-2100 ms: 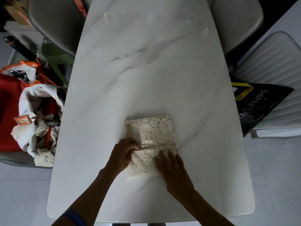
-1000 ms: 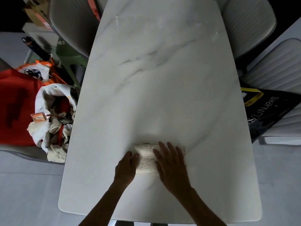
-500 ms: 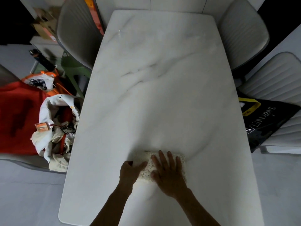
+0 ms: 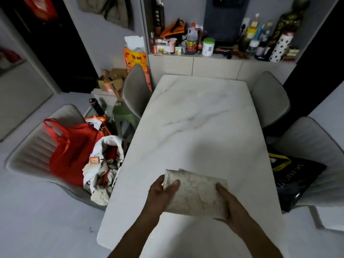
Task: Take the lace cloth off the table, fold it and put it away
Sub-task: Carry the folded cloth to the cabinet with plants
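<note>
Lace cloth [image 4: 195, 194], folded, gripped at both ends by left hand [image 4: 161, 192] and right hand [image 4: 229, 205] above table [image 4: 195, 118].

Cream lace cloth [image 4: 195, 194], white grey-veined table [image 4: 201, 116]

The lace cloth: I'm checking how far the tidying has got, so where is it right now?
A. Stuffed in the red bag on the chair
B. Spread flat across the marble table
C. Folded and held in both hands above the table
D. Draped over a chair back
C: the folded lace cloth is gripped at its ends by the left hand and right hand, over the marble table.
</note>
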`<move>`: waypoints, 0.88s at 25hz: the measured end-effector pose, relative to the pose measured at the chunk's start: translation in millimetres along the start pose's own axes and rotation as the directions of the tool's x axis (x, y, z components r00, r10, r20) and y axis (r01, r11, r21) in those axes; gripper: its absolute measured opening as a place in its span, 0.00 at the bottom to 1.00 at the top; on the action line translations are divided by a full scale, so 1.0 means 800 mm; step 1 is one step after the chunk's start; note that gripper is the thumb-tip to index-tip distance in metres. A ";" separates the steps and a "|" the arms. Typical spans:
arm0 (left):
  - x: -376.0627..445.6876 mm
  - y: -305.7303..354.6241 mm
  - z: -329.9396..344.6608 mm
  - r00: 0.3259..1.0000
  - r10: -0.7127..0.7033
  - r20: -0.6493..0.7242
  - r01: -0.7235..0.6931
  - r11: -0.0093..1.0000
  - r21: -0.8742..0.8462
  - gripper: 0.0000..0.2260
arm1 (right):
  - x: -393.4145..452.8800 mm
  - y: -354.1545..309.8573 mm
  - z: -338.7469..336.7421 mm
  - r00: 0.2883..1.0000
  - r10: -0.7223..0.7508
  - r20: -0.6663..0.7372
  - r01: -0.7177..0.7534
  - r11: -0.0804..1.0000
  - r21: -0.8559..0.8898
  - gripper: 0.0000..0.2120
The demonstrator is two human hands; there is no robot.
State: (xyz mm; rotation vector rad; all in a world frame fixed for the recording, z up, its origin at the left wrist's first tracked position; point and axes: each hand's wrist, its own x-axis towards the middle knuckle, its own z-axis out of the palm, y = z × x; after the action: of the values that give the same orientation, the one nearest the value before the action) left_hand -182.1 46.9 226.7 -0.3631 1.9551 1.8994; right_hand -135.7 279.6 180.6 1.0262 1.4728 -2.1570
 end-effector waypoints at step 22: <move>-0.428 -0.172 -0.564 0.781 -0.007 -0.625 -0.277 0.893 -0.355 0.14 | -0.252 0.323 0.545 0.776 -0.302 0.554 0.546 0.761 -0.350 0.22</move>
State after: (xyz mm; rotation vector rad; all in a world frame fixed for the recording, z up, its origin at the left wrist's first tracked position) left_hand 140.9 -437.5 259.5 -1.1245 1.9275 2.5544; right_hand 0.9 -244.5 243.3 -0.0504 1.9857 -1.9148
